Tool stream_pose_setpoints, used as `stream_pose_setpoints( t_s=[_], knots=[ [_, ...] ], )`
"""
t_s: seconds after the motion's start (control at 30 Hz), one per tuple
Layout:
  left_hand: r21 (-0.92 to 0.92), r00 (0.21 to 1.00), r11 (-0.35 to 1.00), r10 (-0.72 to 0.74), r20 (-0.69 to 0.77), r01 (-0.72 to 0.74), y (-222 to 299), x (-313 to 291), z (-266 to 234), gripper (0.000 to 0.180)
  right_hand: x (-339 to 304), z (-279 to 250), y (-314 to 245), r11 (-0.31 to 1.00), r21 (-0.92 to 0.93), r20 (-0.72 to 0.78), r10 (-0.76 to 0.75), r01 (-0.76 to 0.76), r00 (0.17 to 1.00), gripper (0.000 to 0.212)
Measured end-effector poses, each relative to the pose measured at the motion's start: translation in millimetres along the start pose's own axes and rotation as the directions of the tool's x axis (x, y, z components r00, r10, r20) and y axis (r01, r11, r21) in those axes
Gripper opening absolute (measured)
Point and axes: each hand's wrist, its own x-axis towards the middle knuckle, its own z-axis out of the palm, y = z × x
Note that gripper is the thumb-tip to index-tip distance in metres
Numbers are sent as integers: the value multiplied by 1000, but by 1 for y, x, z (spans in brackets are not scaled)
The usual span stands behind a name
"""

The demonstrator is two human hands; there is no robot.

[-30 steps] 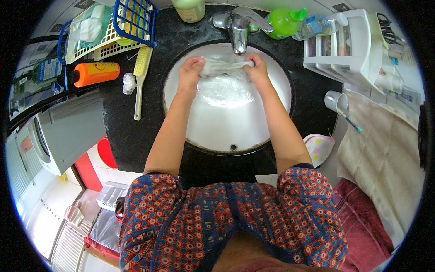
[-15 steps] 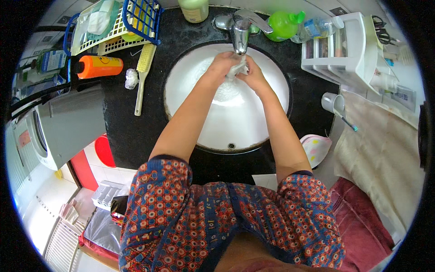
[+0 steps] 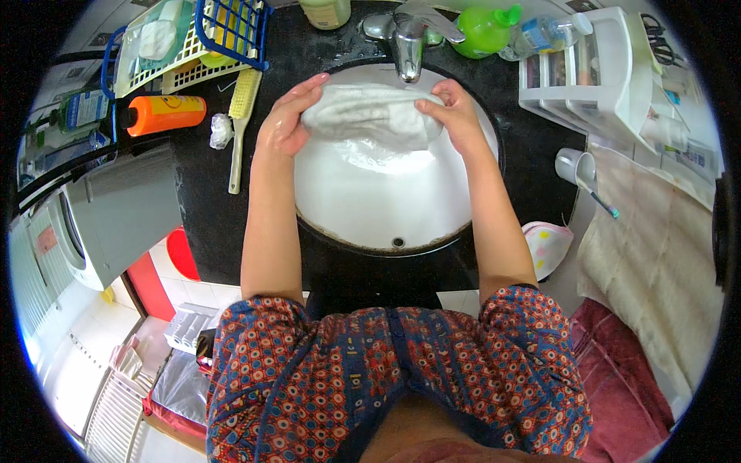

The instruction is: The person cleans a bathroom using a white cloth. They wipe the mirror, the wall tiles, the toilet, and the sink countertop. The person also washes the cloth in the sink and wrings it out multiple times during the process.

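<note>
A wet white cloth is stretched out sideways over the far part of the white oval basin, just in front of the chrome faucet. At the cloth's left end, my left hand holds it, fingers pointing up and away. My right hand grips the other end, the thumb pressed on top of the fabric. Folds run lengthwise along the cloth. Beneath it, wet shine or water shows on the basin's bottom.
An orange bottle, a yellow-bristled brush and a blue-and-cream basket lie left on the black counter. At right are a green bottle, a clear bottle, a white drawer unit and a white mug.
My hands have moved apart, from close together under the faucet to either end of the cloth. The cloth has gone from bunched up to spread out, nearer to me.
</note>
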Motion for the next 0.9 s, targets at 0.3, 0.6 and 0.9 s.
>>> stream_pose_setpoints(
  t_s=[0.3, 0.6, 0.9],
  knots=[
    [267, 934, 953, -44, -354, 146, -141, 16, -4, 69, -31, 66, 69, 299, -950, -119, -59, -96, 991, 75],
    [-611, 676, 651, 198, 710, 451, -189, 56, -73, 63, -93, 182, 16, 733, -492, 75, -501, 469, 862, 28],
    [-546, 664, 666, 100, 741, 509, -158, 43, -26, 40, -68, 146, 27, 842, -506, 21, -204, 186, 979, 28]
  ],
)
